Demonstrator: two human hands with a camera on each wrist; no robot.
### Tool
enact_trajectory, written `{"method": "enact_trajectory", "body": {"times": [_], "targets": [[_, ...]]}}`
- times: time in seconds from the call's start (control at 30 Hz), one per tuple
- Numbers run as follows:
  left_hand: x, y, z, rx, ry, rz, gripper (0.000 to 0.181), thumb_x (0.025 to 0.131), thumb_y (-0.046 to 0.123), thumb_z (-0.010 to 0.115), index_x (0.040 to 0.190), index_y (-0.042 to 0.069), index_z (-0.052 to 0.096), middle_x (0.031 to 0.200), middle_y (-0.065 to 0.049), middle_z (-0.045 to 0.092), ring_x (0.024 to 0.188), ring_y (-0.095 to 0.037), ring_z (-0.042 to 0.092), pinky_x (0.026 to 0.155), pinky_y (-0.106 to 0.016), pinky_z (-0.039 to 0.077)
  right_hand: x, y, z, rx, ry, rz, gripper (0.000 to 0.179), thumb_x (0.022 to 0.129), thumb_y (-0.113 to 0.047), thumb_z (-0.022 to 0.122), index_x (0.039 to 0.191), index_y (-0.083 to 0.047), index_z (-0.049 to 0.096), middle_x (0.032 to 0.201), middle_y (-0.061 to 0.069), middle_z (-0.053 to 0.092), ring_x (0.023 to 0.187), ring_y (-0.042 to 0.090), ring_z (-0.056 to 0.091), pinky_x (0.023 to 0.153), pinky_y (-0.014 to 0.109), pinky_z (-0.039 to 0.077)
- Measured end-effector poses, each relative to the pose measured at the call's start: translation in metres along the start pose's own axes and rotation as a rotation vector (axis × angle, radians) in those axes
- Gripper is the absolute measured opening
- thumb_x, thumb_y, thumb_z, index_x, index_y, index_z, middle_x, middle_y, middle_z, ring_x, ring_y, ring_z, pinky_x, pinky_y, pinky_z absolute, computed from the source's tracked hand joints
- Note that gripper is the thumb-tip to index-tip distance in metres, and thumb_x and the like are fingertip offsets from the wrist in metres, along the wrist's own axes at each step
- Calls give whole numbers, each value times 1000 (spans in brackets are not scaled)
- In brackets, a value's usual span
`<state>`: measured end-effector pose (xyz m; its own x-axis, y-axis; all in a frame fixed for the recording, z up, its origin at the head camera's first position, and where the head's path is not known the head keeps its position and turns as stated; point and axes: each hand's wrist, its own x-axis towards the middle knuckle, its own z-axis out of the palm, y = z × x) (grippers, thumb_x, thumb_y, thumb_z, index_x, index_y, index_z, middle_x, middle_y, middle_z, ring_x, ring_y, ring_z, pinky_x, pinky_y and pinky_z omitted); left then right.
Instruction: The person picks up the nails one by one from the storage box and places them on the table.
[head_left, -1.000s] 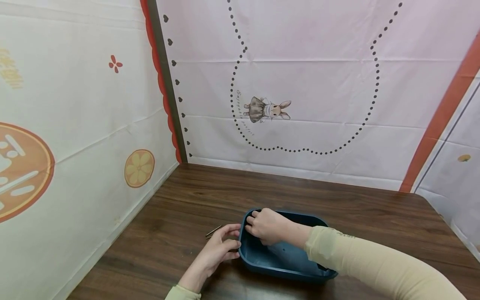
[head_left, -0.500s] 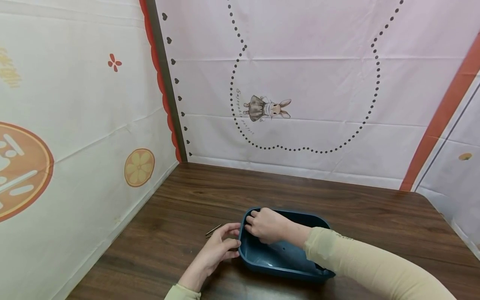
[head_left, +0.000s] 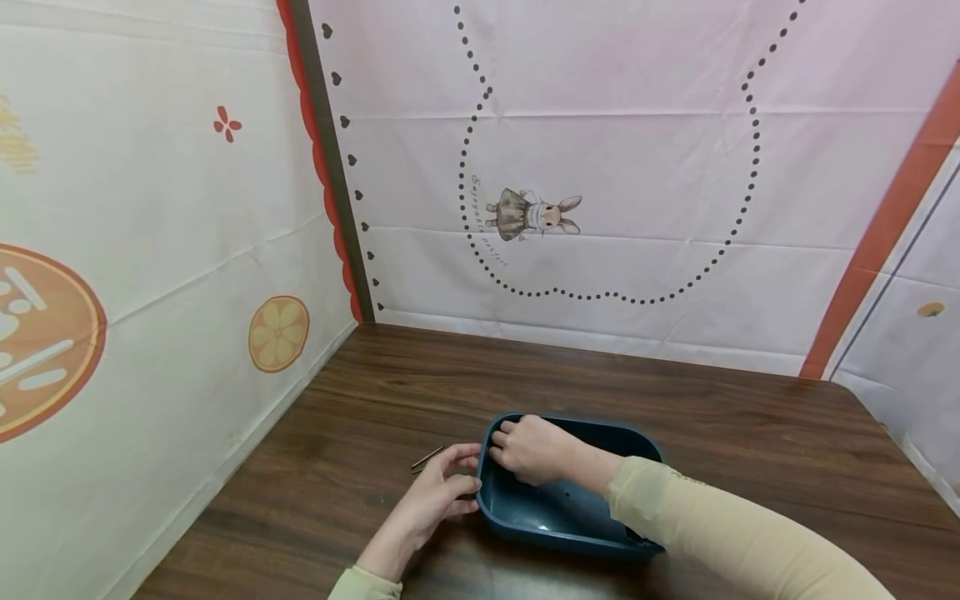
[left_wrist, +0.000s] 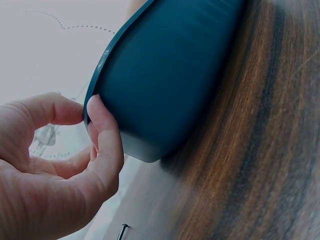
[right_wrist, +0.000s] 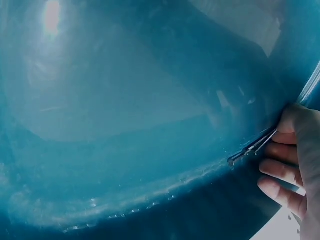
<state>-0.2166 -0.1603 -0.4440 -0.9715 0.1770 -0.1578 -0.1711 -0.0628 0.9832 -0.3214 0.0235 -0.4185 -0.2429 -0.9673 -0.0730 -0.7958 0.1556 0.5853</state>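
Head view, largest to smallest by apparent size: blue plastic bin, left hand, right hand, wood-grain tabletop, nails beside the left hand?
1. wood-grain tabletop
2. blue plastic bin
3. left hand and right hand, too alike to rank
4. nails

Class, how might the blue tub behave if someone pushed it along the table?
The blue tub is probably stiff: it shows no visible dent where the left hand touches one end. It would likely slide rather than tip, being low and wide. It may be light for its size, since its rim looks thin.
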Motion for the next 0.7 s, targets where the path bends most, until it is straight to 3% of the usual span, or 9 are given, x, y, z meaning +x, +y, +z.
{"method": "enact_trajectory", "body": {"times": [0.37, 0.7], "targets": [[1, 0, 0, 3, 2, -4, 57, 89, 4, 56, 143, -2, 41, 126, -17, 46, 88, -12, 60, 69, -23, 55, -1, 0, 10, 107, 27, 18, 30, 94, -37, 61, 119, -21, 66, 106, -6, 69, 90, 9, 64, 68, 21, 54], [1, 0, -1, 6, 2, -10, 57, 89, 4, 57, 144, -1, 41, 127, -17, 46, 89, -12, 60, 70, -24, 55, -1, 1, 11, 76, 46, -12, 31, 94, -38, 62, 121, -23, 66, 105, -5, 69, 88, 9, 63, 65, 19, 52]]}}
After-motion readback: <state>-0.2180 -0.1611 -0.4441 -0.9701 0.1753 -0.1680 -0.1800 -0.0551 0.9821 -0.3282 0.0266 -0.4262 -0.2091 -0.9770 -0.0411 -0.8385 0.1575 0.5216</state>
